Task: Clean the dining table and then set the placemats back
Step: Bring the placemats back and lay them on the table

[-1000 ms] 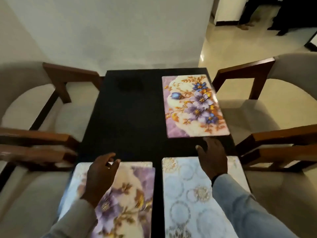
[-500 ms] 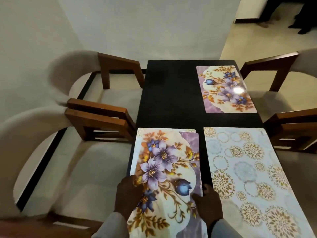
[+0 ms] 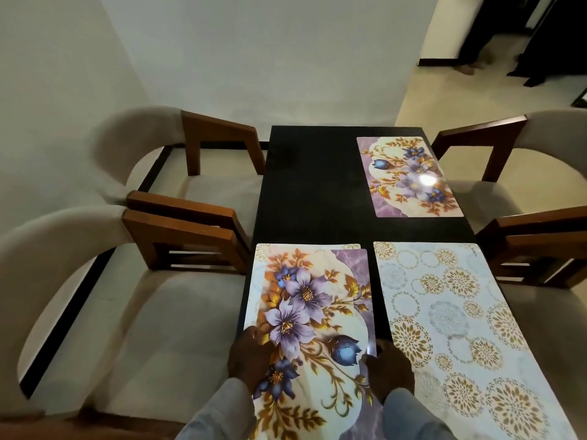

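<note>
— Both hands have a grip on the floral placemat (image 3: 313, 315): left hand (image 3: 251, 357) at its left edge, fingers curled over the top, right hand (image 3: 389, 368) pinching its right edge.

— Where does that mat lie?

— On the near left part of the black table (image 3: 313, 192), stacked on another mat whose patterned border shows along its far edge.

— And the other mats?

— A circle-patterned placemat (image 3: 454, 315) lies just right of the held one, with a strip of table between. A second floral placemat (image 3: 409, 176) sits beyond it at the table's far right.
</note>
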